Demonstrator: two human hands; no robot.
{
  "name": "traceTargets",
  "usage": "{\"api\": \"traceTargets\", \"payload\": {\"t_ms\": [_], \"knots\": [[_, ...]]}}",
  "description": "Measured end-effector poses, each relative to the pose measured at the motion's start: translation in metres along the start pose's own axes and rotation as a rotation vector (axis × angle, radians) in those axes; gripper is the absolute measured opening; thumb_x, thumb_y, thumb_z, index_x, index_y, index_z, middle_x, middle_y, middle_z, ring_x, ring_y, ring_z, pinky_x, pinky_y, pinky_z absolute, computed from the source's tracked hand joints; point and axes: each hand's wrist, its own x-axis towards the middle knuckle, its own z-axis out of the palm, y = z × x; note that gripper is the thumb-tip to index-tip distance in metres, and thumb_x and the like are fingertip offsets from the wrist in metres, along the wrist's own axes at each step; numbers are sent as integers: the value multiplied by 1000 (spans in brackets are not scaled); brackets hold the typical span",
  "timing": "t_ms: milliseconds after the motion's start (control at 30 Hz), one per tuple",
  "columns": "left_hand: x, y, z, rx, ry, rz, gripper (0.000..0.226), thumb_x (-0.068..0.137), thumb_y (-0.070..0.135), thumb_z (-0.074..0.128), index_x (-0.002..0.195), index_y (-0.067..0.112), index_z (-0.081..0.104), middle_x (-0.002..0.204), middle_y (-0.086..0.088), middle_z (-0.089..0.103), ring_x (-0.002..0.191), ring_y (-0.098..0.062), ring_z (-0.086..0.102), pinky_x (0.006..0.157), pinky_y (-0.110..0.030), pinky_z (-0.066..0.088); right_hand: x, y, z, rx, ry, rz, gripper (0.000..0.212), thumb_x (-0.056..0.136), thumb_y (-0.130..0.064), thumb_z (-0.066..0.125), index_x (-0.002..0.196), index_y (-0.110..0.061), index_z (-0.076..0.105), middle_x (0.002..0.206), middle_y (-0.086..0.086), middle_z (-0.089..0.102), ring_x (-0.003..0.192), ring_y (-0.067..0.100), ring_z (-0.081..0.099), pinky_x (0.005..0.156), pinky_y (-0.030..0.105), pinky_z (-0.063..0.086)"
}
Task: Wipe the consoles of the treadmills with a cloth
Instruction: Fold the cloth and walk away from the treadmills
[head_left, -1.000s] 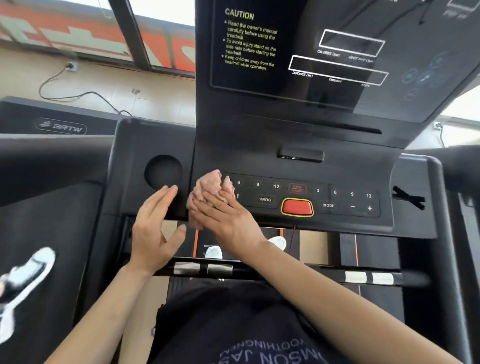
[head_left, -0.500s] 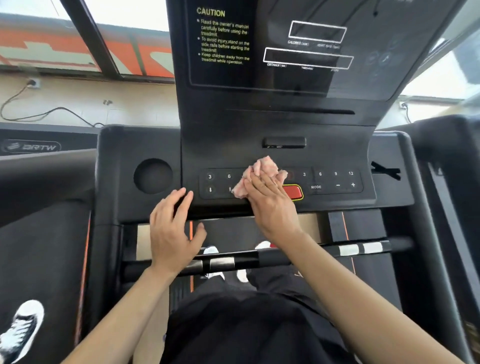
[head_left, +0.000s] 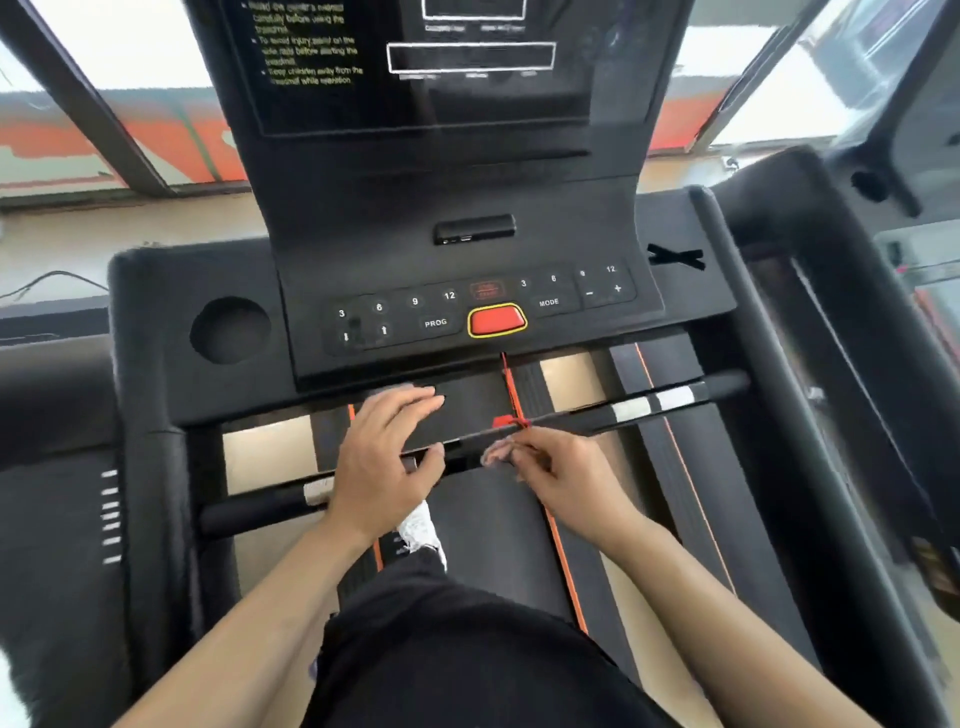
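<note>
The black treadmill console (head_left: 587, 234) fills the middle of the head view, with a button strip and a red stop button (head_left: 496, 320) near its front edge. My right hand (head_left: 563, 475) is below the console, closed around the pink cloth (head_left: 496, 453), of which only a small bunched bit shows past my fingers. It hovers at the handlebar (head_left: 644, 408), close to the red safety cord (head_left: 511, 395). Flat and with spread fingers, my left hand (head_left: 387, 457) rests over the console's lower front edge and the bar, holding nothing.
A round cup recess (head_left: 230, 330) sits at the console's left. The dark display (head_left: 415, 67) with warning text rises behind. A neighbouring treadmill (head_left: 852, 322) stands at the right and another at the left. My white shoe (head_left: 421, 530) stands on the belt below.
My right hand has pulled the cloth off the button strip, down to the handlebar. My left hand slid right along the console's lower edge. The view has tilted and shifted.
</note>
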Motion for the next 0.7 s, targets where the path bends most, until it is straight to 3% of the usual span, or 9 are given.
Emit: {"api": "traceTargets", "payload": {"t_ms": [100, 200, 267, 333, 433, 500, 600, 633, 700], "knots": [[-15, 28, 18, -52, -234, 67, 45, 85, 33, 63, 128, 19, 69, 127, 7, 67, 123, -13, 58, 111, -24, 40, -40, 27, 3, 121, -18, 78, 14, 94, -17, 60, 100, -27, 68, 97, -14, 78, 88, 7, 73, 83, 36, 59], [-45, 67, 47, -140, -448, 69, 46, 85, 42, 64, 127, 24, 69, 126, 12, 68, 124, -8, 59, 109, -29, 44, -106, 53, 1, 267, 100, 158, 12, 94, -9, 63, 100, -20, 63, 93, -1, 78, 82, 20, 75, 74, 40, 61], [-69, 97, 64, -219, -542, 64, 43, 86, 45, 65, 123, 25, 72, 122, 15, 70, 119, -3, 62, 104, -24, 46, -155, 65, 4, 347, 199, 198, 9, 95, -5, 63, 97, -14, 60, 88, 4, 76, 77, 25, 74, 70, 39, 61], [-96, 130, 84, -278, -622, 85, 38, 87, 44, 67, 120, 26, 73, 117, 17, 72, 114, -5, 65, 98, -22, 48, -207, 78, 9, 457, 300, 248, 5, 97, -6, 62, 95, -9, 59, 85, 8, 76, 74, 22, 74, 64, 29, 58], [-136, 174, 116, -324, -776, 110, 26, 88, 40, 70, 110, 28, 75, 106, 17, 75, 105, -9, 70, 91, -30, 54, -283, 94, 21, 573, 429, 332, 5, 99, -9, 62, 95, -6, 61, 83, 5, 75, 71, 12, 72, 62, 20, 55], [-162, 202, 136, -320, -870, 135, 19, 89, 40, 70, 101, 27, 76, 98, 15, 76, 97, -12, 72, 86, -34, 57, -330, 106, 34, 609, 514, 376, 4, 99, -11, 62, 96, -9, 64, 84, 0, 76, 73, 9, 73, 65, 24, 58], [-198, 240, 163, -290, -979, 203, 21, 87, 44, 72, 92, 24, 76, 89, 13, 76, 86, -11, 72, 80, -35, 58, -395, 121, 53, 737, 670, 443, 3, 99, -9, 62, 98, -7, 64, 87, 8, 77, 75, 26, 76, 63, 42, 59], [-209, 250, 172, -280, -1022, 226, 20, 87, 43, 74, 89, 23, 76, 87, 13, 75, 83, -11, 71, 79, -34, 57, -415, 126, 60, 773, 723, 463, 2, 98, -9, 64, 98, -6, 63, 87, 11, 77, 74, 31, 75, 58, 42, 57], [-230, 269, 190, -254, -1106, 266, 16, 87, 37, 79, 84, 23, 73, 84, 12, 75, 80, -10, 70, 77, -31, 56, -452, 134, 74, 779, 841, 502, 11, 94, -10, 71, 99, -10, 61, 84, 11, 76, 71, 28, 74, 54, 29, 54]]}}
